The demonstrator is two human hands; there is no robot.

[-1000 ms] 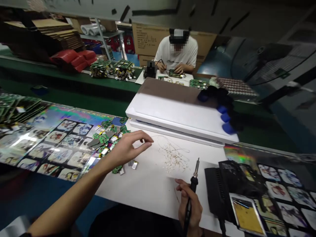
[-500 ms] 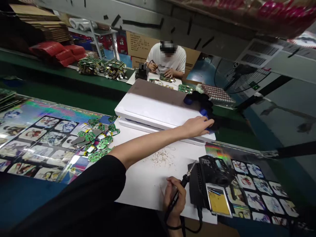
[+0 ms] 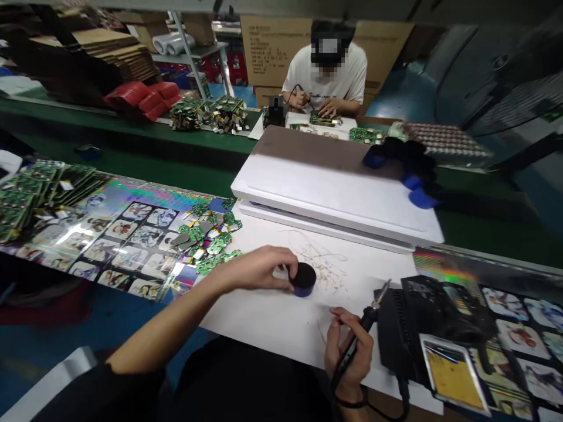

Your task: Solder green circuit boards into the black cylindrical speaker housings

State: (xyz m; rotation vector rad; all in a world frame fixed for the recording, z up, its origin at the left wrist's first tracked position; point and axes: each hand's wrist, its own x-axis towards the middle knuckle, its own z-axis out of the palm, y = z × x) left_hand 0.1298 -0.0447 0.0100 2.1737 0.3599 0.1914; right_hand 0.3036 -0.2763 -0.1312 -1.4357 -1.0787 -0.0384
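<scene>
Upper left: stacked flat brown cardboard sheets [image 3: 109, 55] beside glossy red pouches [image 3: 141, 99]
Far centre: a co-worker in a white T-shirt [image 3: 325, 76] before tan cardboard cartons [image 3: 272, 53]
Centre: a thick white rectangular slab [image 3: 334, 190]
Upper right: a dark standing fan [image 3: 497, 76]
Left: a holographic sheet printed with illustrated cards [image 3: 109, 240]
Lower right: a black soldering station with a yellow screen [image 3: 453, 375]

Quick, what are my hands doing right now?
Left hand: closed on a round black-and-blue object.
Right hand: holding a soldering iron.
</scene>
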